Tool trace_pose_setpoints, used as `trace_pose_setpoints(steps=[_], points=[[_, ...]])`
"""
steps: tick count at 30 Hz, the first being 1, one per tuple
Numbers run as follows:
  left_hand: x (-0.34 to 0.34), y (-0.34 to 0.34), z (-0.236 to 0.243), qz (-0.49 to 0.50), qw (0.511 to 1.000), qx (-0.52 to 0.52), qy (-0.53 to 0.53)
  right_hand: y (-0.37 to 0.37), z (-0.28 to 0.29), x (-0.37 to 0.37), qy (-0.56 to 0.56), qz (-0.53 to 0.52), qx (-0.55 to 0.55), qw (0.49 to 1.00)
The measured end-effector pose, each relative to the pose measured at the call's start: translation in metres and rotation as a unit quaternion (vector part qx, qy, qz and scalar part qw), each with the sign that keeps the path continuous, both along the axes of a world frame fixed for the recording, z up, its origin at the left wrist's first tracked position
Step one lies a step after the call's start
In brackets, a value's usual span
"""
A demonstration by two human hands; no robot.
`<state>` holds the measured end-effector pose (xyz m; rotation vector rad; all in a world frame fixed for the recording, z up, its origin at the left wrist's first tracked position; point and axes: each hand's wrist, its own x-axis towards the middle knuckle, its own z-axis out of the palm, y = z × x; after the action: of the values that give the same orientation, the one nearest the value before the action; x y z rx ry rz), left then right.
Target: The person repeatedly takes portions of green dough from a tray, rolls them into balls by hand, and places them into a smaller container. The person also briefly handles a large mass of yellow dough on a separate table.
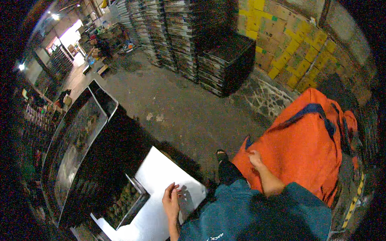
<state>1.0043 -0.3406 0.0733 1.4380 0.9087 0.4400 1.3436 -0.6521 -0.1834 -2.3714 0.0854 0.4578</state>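
Observation:
My left hand (171, 203) is raised over a smooth white panel (165, 170), its fingers loosely bent and apart, with nothing visible in them. The hand's shadow falls on the panel beside it. To the right, my right hand (255, 158) has its fingers curled in front of a large orange fabric bag (299, 148) with dark blue straps. Whether it pinches the fabric is too small to make out. A dark metal bin or hopper (86, 140) with pale edges adjoins the panel on the left. Brownish lumpy material (125, 205) shows in the panel's notch.
Tall stacks of dark crates (173, 36) stand ahead, with a lower stack (225, 64) beside them. Flattened cardboard with yellow strips (285, 44) lines the right wall. Concrete floor (173, 104) stretches toward a bright doorway (71, 36). My sandalled foot (221, 154) is between panel and bag.

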Motion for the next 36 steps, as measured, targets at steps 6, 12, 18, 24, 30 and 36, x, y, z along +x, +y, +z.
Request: trace_pose_setpoints(steps=[6,12,18,24,30,36], points=[[0.121,-0.001,-0.004,0.087,0.996,0.021,-0.002,-0.049,-0.07,0.131,0.074,0.156,-0.157,0.972],[0.304,0.01,-0.015,0.091,0.993,-0.059,0.047,-0.022,-0.076,0.265,-0.09,0.164,0.004,0.982],[0.494,0.027,-0.043,-0.136,0.984,0.086,0.077,-0.011,-0.015,0.431,-0.262,0.176,0.024,0.949],[0.669,0.052,-0.062,-0.253,0.956,0.114,0.101,-0.045,0.071,0.567,-0.192,0.139,-0.036,0.971],[0.861,0.111,-0.133,-0.243,0.969,0.027,0.032,-0.076,0.096,0.682,-0.167,0.11,-0.119,0.973],[1.082,0.164,-0.247,-0.131,0.981,0.117,0.076,-0.092,0.094,0.723,0.032,0.113,-0.152,0.981]])
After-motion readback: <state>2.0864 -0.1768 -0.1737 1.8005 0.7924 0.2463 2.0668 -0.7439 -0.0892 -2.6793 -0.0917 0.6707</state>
